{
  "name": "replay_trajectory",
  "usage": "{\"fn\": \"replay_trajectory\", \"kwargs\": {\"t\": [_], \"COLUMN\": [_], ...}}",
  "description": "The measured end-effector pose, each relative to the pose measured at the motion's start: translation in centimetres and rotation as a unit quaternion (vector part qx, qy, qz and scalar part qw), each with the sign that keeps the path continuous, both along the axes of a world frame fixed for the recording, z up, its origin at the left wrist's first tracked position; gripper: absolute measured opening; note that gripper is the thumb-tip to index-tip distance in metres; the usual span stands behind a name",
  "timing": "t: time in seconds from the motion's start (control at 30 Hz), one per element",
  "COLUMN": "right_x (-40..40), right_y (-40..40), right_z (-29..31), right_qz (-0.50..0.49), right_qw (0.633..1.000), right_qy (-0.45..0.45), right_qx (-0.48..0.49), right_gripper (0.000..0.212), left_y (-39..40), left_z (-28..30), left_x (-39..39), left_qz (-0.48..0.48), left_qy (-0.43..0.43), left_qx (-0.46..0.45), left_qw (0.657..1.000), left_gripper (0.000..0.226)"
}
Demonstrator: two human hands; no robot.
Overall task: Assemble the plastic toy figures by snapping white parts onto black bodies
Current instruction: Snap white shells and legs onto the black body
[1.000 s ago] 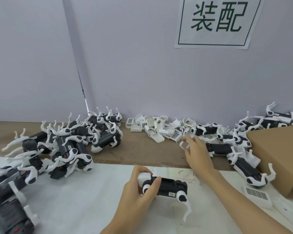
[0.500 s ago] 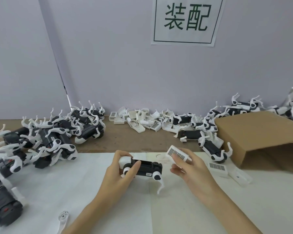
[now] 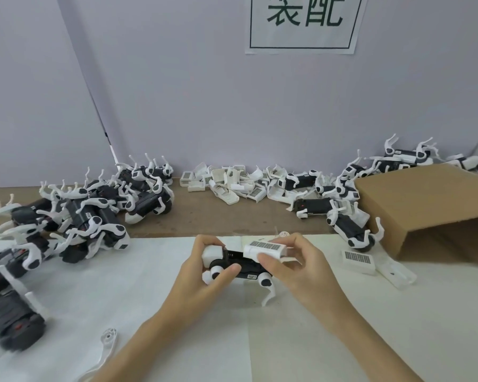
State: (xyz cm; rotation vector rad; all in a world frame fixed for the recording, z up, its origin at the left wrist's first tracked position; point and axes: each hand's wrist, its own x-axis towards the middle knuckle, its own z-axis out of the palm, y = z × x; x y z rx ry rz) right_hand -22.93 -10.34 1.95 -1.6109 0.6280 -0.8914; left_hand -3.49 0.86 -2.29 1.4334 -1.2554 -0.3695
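Half a second ago the right hand [image 3: 301, 267] carried the white cover [image 3: 265, 248] clear of the figure, off to its right; now the cover sits over the back of the black body [image 3: 242, 264], touching or almost touching it, and both hands have closed in on one another. A second ago that hand was reaching into the loose covers [image 3: 232, 186] by the wall. The view has also tipped down, so the sign [image 3: 304, 23] is cut off at the top.

From left to right: a heap of finished figures [image 3: 75, 216] lies on the table [image 3: 149, 312]'s left side, with a loose white leg [image 3: 105, 346] on the near edge. The left hand [image 3: 204, 271] grips the body's head end, fingers curled over the white head block and thumb pressed along the near flank. The right hand pinches the cover, barcode label upward, thumb on its near side. Further right lie a spare cover [image 3: 359, 260], more unfinished figures [image 3: 348, 230] and a cardboard box [image 3: 431, 210].

The step in hand looks like seating the cover on the body. Whether it has clicked home cannot be told. Next it probably needs to be squared along the body, then pressed down firmly while the left hand braces the figure; a skewed cover may fail to catch.
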Motion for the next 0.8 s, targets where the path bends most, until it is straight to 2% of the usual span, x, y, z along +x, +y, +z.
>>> {"fn": "replay_trajectory", "kwargs": {"t": [0.07,0.17,0.3,0.47,0.57,0.67,0.73,0.8], "right_x": [0.1,0.2,0.4,0.5,0.7,0.3,0.1,0.0], "right_y": [0.1,0.3,0.5,-0.1,0.1,0.5,0.8,0.7], "right_z": [-0.1,0.2,-0.1,-0.7,-0.8,-1.1,-1.2,-1.2], "right_qz": [-0.014,-0.012,-0.052,-0.043,-0.059,-0.011,0.011,0.004], "right_qw": [0.999,0.998,0.996,0.995,0.995,0.996,0.988,0.965], "right_qy": [-0.030,-0.056,-0.048,-0.084,-0.056,-0.026,0.015,0.079], "right_qx": [0.004,-0.014,-0.056,-0.031,-0.061,-0.082,-0.152,-0.251], "right_gripper": [0.029,0.023,0.044,0.033,0.034,0.033,0.033,0.039], "left_y": [0.0,-0.1,0.0,0.1,0.1,0.2,0.3,0.3], "left_z": [-0.1,-0.1,-0.2,-0.2,0.0,0.3,0.5,0.8], "left_x": [0.1,0.2,0.2,0.1,-0.1,-0.2,-0.3,-0.5], "left_qz": [-0.005,-0.008,-0.009,-0.027,-0.030,-0.039,-0.051,-0.072], "left_qy": [0.000,0.003,-0.001,-0.015,-0.017,-0.025,-0.040,-0.049], "left_qx": [0.001,0.003,0.001,0.011,0.010,0.008,0.016,0.028], "left_qw": [1.000,1.000,1.000,0.999,0.999,0.999,0.998,0.996], "left_gripper": [0.045,0.046,0.048,0.058,0.059,0.058,0.059,0.062]}}
